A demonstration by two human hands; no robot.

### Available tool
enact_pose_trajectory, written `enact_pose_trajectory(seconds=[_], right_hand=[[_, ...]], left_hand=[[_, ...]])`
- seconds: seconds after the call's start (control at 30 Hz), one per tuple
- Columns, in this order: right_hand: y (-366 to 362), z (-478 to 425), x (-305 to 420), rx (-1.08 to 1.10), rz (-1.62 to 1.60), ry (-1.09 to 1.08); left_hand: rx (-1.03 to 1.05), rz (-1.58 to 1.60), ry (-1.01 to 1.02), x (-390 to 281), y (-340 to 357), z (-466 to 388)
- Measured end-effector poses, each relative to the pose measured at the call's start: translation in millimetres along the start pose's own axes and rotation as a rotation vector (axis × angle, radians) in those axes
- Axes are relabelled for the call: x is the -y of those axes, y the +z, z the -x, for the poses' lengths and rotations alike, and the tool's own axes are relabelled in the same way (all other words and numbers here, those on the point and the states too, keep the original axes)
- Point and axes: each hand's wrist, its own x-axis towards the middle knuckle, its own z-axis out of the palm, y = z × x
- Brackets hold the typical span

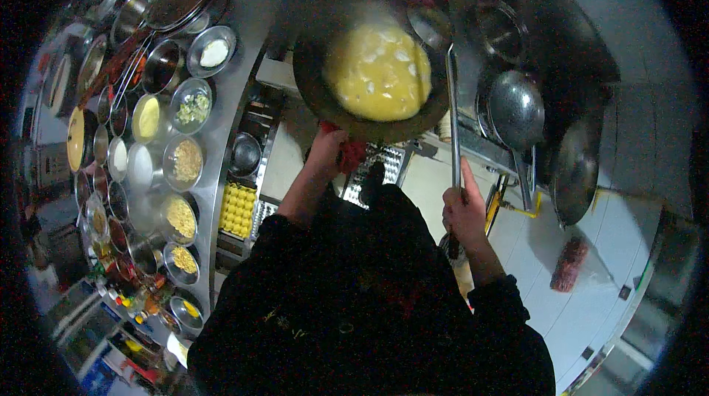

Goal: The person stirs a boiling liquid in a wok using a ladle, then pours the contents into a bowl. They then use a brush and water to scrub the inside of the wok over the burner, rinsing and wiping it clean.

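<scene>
A dark wok (310,83) is in front of me, with a yellow, egg-like mass (382,77) with pale patches spread inside it. My left hand (328,149) grips a red cloth (352,155) at the wok's near rim; the cloth hides what lies under it. In my right hand (464,208) is the long metal handle (454,119) of a ladle. A round metal ladle bowl (429,27) appears at the far right inside the wok, blurred by steam.
Left, a steel counter (224,97) bears several metal bowls of ingredients, chopped greens (194,109) among them, and a round strainer (183,0). A yellow egg tray (238,210) sits below. At right are a large metal ladle (516,110), another wok (577,169) and a yellow pipe (520,210).
</scene>
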Motion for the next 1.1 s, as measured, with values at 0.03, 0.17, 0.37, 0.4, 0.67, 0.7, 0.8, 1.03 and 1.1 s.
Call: enact_pose_trajectory(seconds=[0.03, 0.17, 0.37, 0.4, 0.67, 0.7, 0.8, 1.03, 1.1], right_hand=[[3.6, -0.5, 9.1, 0.014, 0.058, -0.025], [-9.0, -8.7, 15.4, 0.09, 0.158, -0.036], [-30.6, -34.1, 12.1, 0.381, 0.453, -0.352], [-26.7, -41.4, 12.5, 0.43, 0.537, -0.582], [60.7, 17.1, 30.7, 1.068, 0.533, -0.598], [77.6, 42.4, 31.3, 1.129, 0.477, -0.504], [131.2, 80.7, 10.7, 1.359, 0.49, -0.581], [281.9, 217.9, -46.4, 1.827, 0.652, -0.985], [305.0, 282.7, -35.5, 2.009, 0.856, -0.627]], left_hand=[[-0.029, 0.06, 0.032, -0.7, 7.3, 12.8], [-0.128, 0.142, 0.043, 16.4, 11.4, 55.7], [-0.192, 0.221, 0.386, 25.6, 41.7, 164.6], [-0.275, 0.314, 0.447, 22.2, 57.2, 187.8], [-0.686, 0.609, 0.917, 97.6, 55.8, 352.5], [-0.732, 0.634, 0.997, 99.7, 61.0, 374.8], [-0.793, 0.573, 1.081, 156.7, 11.4, 423.2], [-1.224, 0.645, 1.286, 239.9, -5.5, 606.9], [-1.36, 0.757, 1.215, 282.5, -4.3, 637.8]])
